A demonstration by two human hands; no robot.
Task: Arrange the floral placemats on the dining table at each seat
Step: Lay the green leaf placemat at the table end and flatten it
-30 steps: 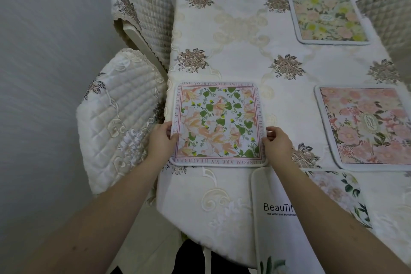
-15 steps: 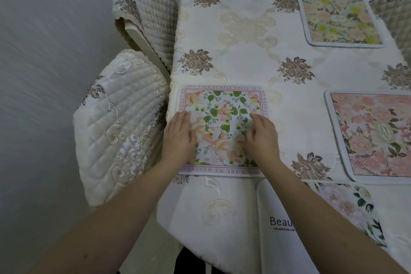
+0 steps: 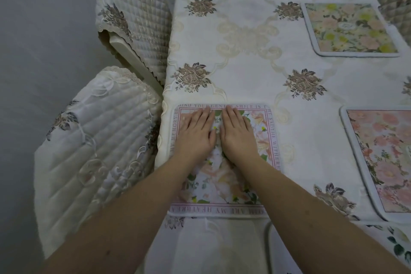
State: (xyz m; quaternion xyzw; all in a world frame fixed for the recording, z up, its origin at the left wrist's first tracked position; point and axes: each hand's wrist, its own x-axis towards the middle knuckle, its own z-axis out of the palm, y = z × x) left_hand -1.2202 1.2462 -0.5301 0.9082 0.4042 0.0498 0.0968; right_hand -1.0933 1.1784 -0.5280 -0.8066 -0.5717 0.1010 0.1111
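A floral placemat with a pink lettered border [image 3: 264, 140] lies flat at the table's left edge, in front of the near chair. My left hand [image 3: 195, 133] and my right hand [image 3: 236, 134] press on it side by side, palms down, fingers straight and reaching its far border. A pink floral placemat [image 3: 382, 162] lies at the right edge of the view. A yellow and pink floral placemat [image 3: 349, 29] lies at the far right. Another mat [image 3: 395, 244] with green leaves shows partly at the bottom right.
The dining table [image 3: 244, 55] wears a cream embroidered cloth. Two quilted chairs stand on its left, one near [image 3: 95, 151] and one farther [image 3: 133, 6]. Another quilted chair back [image 3: 398, 6] shows at the far right. A grey wall fills the left.
My hands left the placemat's side edges, came onto its top and slid forward together toward its far border. The view has moved closer to the mat.
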